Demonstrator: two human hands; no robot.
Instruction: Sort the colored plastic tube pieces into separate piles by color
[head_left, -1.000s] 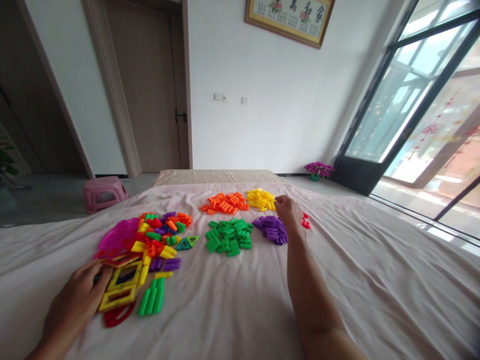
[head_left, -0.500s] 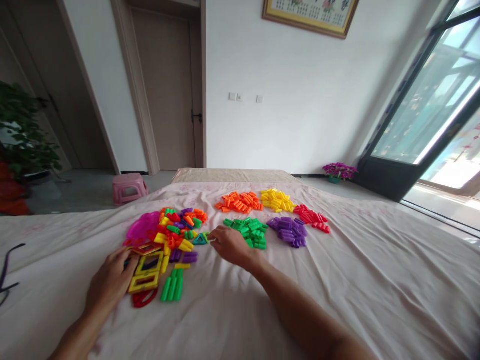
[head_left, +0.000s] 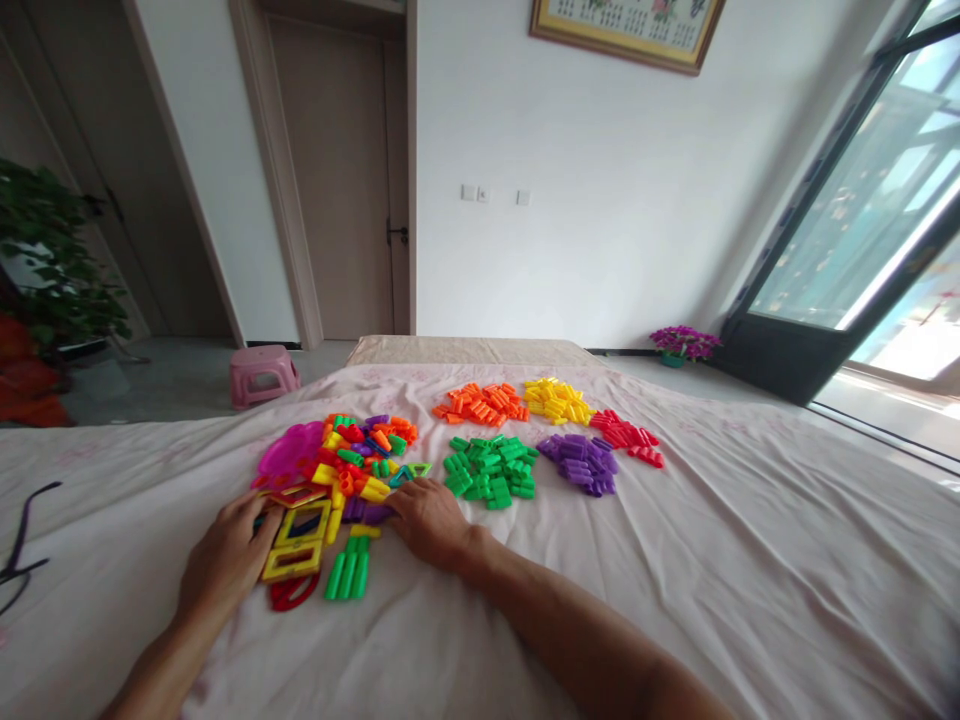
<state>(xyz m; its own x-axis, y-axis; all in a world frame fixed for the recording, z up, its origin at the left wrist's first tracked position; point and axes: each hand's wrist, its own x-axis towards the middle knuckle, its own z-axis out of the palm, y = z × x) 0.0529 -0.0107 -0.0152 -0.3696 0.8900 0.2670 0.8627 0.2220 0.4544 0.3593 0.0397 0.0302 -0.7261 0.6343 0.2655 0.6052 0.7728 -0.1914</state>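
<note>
My left hand [head_left: 234, 540] rests at the left edge of a cluster of frame-shaped plastic tiles, its fingers curled against a yellow tile [head_left: 291, 562] and an orange-red one [head_left: 298, 495]. A red curved piece [head_left: 294, 594] pokes out beneath. My right hand [head_left: 431, 520] reaches in from the right, fingertips pinched at the purple tube-like blocks [head_left: 364, 511]; fingers partly hide them. Just beyond it lie a teal triangle [head_left: 400, 477] and a green triangle [head_left: 420, 469]. Joined green blocks [head_left: 347, 573] lie between the hands, below a mixed heap of coloured blocks [head_left: 352, 457].
Sorted block piles lie to the right: orange [head_left: 481, 405], yellow [head_left: 559, 402], red [head_left: 622, 430], green [head_left: 491, 468] and purple [head_left: 579, 462]. A magenta plate [head_left: 292, 453] sits behind the heap. Glasses [head_left: 26, 550] lie at the left on the wrinkled cloth [head_left: 750, 560].
My right hand has moved left and nearer, from beside the triangles to the purple blocks. The green triangle now shows fully. My left hand stays by the yellow tile.
</note>
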